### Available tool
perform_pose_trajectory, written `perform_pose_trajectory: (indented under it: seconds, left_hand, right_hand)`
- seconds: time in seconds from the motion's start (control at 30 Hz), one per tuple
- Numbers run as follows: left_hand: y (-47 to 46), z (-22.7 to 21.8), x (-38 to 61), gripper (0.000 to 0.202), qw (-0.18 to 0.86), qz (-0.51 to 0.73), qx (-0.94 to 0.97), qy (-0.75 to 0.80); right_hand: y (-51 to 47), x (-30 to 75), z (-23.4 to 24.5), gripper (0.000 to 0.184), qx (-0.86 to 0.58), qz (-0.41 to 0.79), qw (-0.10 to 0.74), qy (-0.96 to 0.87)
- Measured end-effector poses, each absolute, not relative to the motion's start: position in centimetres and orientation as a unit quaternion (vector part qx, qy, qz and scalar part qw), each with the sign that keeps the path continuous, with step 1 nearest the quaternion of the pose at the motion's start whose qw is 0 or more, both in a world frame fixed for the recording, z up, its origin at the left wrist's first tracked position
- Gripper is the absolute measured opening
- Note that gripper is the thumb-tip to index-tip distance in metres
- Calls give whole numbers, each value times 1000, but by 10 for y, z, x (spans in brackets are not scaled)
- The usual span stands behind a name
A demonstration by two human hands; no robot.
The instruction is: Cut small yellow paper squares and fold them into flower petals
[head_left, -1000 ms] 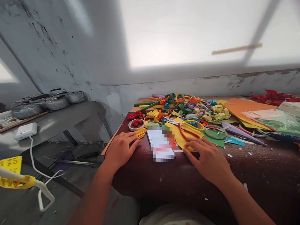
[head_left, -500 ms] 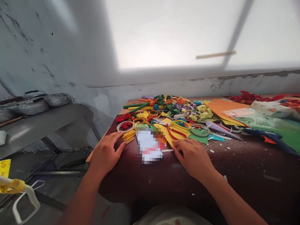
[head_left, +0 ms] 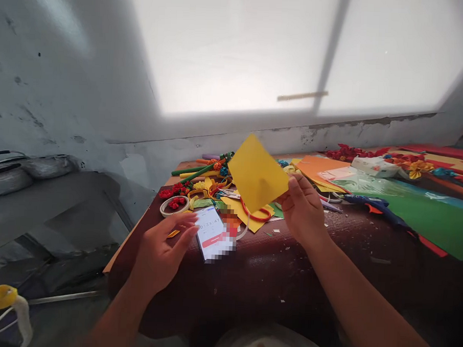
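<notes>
A yellow square of paper (head_left: 257, 174) is pinched at its right corner by my right hand (head_left: 302, 210), raised above the table with a corner pointing up. My left hand (head_left: 161, 252) hovers at the left edge of a phone (head_left: 209, 239), thumb and fingers apart, nothing visible between them. The phone lies face up, its screen lit with a timer, partly pixelated. Folded yellow paper (head_left: 173, 234) shows just beyond my left fingers. Behind the raised square are red-handled scissors (head_left: 258, 215) and more yellow paper (head_left: 233, 207), partly hidden.
A tape roll (head_left: 175, 207) circles red paper flowers at the left. Green rolled sticks (head_left: 189, 170) lie behind it. Orange sheets (head_left: 320, 167), a green sheet (head_left: 429, 218) and a dark blue glue gun (head_left: 391, 211) are to the right. Paper scraps dot the dark brown table (head_left: 250, 281).
My right hand has lifted a yellow paper square off the pile. My left hand has moved nearer the phone. The view has shifted to the right.
</notes>
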State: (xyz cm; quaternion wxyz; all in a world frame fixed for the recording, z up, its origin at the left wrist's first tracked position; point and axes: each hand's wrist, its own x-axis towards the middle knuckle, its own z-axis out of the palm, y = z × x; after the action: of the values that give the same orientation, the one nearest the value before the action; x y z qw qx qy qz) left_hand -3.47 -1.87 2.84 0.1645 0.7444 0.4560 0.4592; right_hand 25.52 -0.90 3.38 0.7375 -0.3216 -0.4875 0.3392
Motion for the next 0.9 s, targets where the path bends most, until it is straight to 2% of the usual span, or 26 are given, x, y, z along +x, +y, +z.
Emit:
perform_pose_trajectory:
  seconds: [0.07, 0.1, 0.17, 0.23, 0.33, 0.5, 0.73, 0.9]
  left_hand:
    - [-11, 44, -4, 59, 413, 430, 708, 378]
    - [-3, 51, 12, 69, 504, 417, 675, 341]
    - [17, 62, 39, 75, 593, 421, 628, 276]
    - [41, 70, 57, 69, 599, 470, 606, 231]
    - [71, 82, 67, 60, 551, 505, 622, 234]
    - [99, 96, 63, 54, 517, 365, 733, 250]
    - [113, 78, 55, 48, 538, 378, 692, 296]
    - [108, 72, 54, 61, 588, 373, 658, 285]
  right_hand:
    - [-7, 248, 37, 40, -293, 338, 761, -470]
    - [-6, 245, 37, 39, -286, 344, 762, -468]
    - [-1, 243, 33, 40, -285, 359, 754, -470]
    - [6, 245, 29, 42, -301, 371, 730, -488]
    - [22, 256, 31, 47, -325, 397, 674, -533]
    - [59, 273, 49, 54, -299, 444, 596, -598]
    - [83, 268, 40, 42, -281, 459, 610, -583]
    - [86, 273, 24, 35, -276, 439, 611, -599]
